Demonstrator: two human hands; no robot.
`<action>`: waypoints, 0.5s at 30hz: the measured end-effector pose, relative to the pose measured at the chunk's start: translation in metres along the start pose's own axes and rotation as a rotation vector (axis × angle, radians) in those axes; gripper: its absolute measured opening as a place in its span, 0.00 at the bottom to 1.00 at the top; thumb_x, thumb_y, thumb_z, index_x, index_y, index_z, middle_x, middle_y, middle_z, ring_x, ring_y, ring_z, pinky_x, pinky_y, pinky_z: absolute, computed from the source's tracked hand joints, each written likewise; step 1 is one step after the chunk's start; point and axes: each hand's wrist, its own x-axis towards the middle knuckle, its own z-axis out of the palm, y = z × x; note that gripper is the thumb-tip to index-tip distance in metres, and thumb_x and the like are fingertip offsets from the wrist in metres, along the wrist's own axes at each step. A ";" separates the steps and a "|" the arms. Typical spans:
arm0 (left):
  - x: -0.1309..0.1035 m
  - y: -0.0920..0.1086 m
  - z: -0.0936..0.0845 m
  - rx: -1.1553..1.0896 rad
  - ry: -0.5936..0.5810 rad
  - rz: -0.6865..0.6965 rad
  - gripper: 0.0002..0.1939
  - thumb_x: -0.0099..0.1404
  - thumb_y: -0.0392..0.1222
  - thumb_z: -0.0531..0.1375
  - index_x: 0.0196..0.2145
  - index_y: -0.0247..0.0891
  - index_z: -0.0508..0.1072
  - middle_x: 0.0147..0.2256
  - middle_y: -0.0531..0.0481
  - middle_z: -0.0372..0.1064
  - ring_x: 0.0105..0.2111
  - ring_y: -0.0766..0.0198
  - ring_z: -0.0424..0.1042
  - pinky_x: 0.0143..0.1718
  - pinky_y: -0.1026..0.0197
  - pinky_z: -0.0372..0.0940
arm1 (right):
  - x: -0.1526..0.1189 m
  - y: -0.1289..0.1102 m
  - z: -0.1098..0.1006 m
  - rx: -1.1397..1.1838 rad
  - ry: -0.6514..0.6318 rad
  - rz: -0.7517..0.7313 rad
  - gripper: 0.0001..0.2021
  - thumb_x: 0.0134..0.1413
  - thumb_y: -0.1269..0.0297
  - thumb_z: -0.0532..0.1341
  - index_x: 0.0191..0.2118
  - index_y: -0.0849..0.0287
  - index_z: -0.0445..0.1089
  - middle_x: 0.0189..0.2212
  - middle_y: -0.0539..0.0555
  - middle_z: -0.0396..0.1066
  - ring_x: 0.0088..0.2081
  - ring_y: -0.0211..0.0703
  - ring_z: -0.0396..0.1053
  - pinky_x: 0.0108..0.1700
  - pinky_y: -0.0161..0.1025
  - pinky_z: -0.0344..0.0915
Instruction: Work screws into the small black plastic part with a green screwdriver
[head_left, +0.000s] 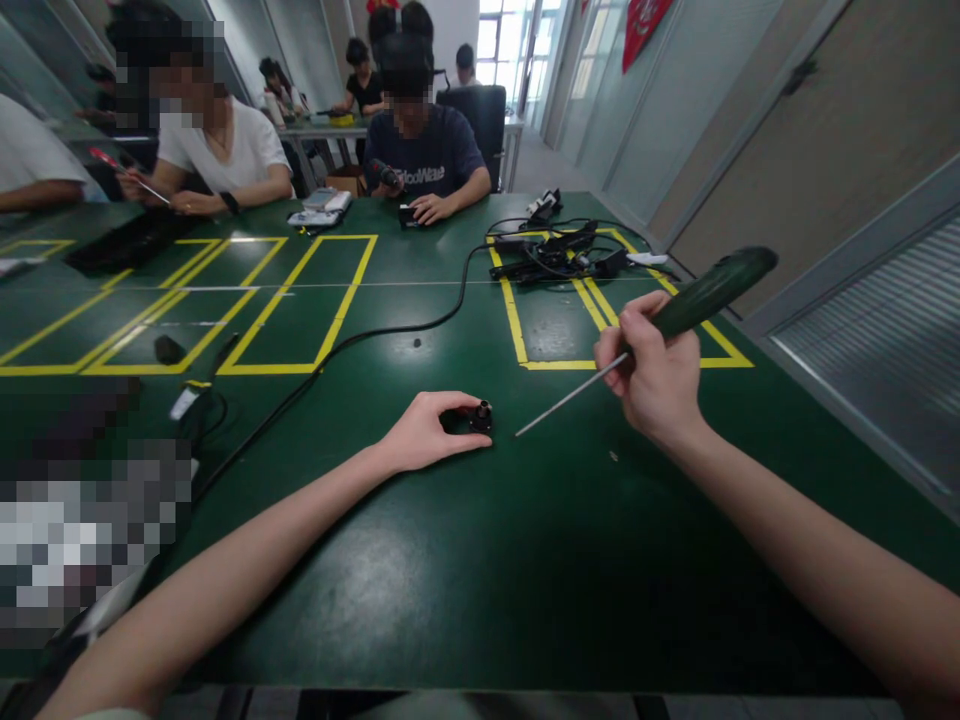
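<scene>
My left hand [435,432] rests on the green table [420,590], thumb and fingers pinched around a small black round part [481,420] with a short upright stub on top. What exactly this part is I cannot make out. To the right, my right hand [652,370] is raised above the table, fingers wrapped round a screwdriver [716,285] with a thick dark green handle. Its thin metal shaft slants down to the left, and the tip hangs just right of the black part, apart from it.
Black cables and adapters [562,250] lie tangled in a yellow-taped area [525,365] at the back right. One long black cable [390,330] crosses the table. Dark parts [191,400] lie at the left. Several people sit opposite, one holding a power tool [386,175].
</scene>
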 end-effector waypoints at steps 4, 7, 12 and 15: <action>0.001 -0.001 0.000 -0.052 -0.015 -0.038 0.17 0.61 0.45 0.74 0.46 0.35 0.83 0.44 0.44 0.84 0.44 0.54 0.81 0.54 0.52 0.73 | -0.006 -0.008 0.007 -0.076 -0.028 -0.085 0.21 0.58 0.44 0.69 0.33 0.52 0.60 0.15 0.40 0.66 0.13 0.31 0.58 0.13 0.30 0.48; 0.002 -0.002 0.001 -0.070 -0.015 -0.058 0.16 0.60 0.44 0.74 0.45 0.36 0.84 0.43 0.45 0.84 0.44 0.54 0.81 0.54 0.52 0.73 | -0.008 -0.012 0.015 -0.120 -0.034 -0.126 0.21 0.59 0.43 0.68 0.31 0.52 0.61 0.15 0.42 0.67 0.14 0.31 0.60 0.14 0.31 0.52; 0.002 -0.002 0.002 -0.074 -0.001 -0.062 0.15 0.60 0.44 0.75 0.43 0.36 0.84 0.42 0.44 0.84 0.44 0.54 0.81 0.54 0.52 0.73 | -0.009 -0.016 0.025 -0.144 -0.068 -0.137 0.23 0.57 0.40 0.68 0.30 0.52 0.62 0.15 0.42 0.66 0.14 0.31 0.59 0.14 0.32 0.52; 0.002 -0.002 0.002 -0.073 -0.003 -0.069 0.16 0.60 0.45 0.75 0.44 0.36 0.84 0.43 0.45 0.84 0.44 0.54 0.81 0.54 0.51 0.73 | -0.009 -0.016 0.026 -0.174 -0.083 -0.133 0.23 0.57 0.40 0.68 0.30 0.52 0.62 0.16 0.43 0.67 0.14 0.31 0.60 0.15 0.34 0.53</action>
